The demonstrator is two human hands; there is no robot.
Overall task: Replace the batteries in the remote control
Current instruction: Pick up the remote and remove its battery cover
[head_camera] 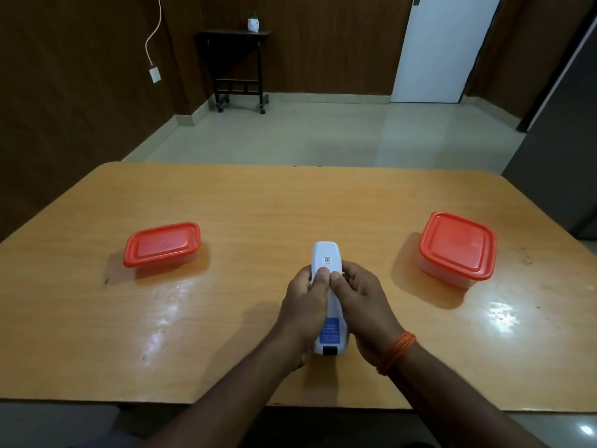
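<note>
A white remote control [327, 253] lies lengthwise at the middle of the table, back side up, with a small QR sticker near its far end and a blue label near its close end. My left hand [305, 305] and my right hand [363, 305] grip it from both sides. Both thumbs press side by side on its back just below the QR sticker. The battery cover looks closed. No batteries are visible.
Two lidded containers with red lids stand on the wooden table [242, 205]: a flat one [161, 244] at the left and a taller one [457, 248] at the right. An orange thread band circles my right wrist. Beyond the table are floor, a dark side table and a white door.
</note>
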